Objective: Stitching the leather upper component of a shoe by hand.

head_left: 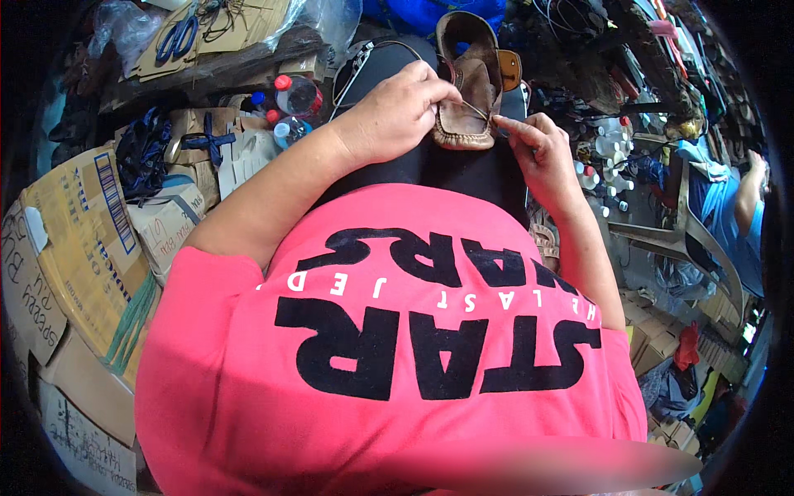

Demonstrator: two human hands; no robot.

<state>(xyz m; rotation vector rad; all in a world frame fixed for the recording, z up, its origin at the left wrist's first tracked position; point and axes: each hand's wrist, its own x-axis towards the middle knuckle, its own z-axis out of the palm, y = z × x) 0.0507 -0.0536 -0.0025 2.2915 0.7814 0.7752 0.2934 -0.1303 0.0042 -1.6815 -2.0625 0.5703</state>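
A brown leather moccasin (pixel 475 81) rests on my dark-clothed lap, its gathered, stitched toe turned toward me. Across its opening runs a thin light thread (pixel 475 109). My left hand (pixel 393 114) is closed at the shoe's left side, thumb and index finger pinching the thread over the opening. On the other side, my right hand (pixel 542 147) has its index fingertip at the shoe's right edge, where the thread ends from view. Its other fingers are curled, and whatever they hold is too small to make out. A tan leather tab (pixel 509 70) sits beside the shoe.
Blue-handled scissors (pixel 177 38) lie on cardboard at the far left. Capped plastic bottles (pixel 298 95) stand left of my lap, more white bottles (pixel 612 145) to the right. Cardboard boxes (pixel 78 223) fill the left. A plastic chair (pixel 686 240) and a person in blue (pixel 732 202) are at right.
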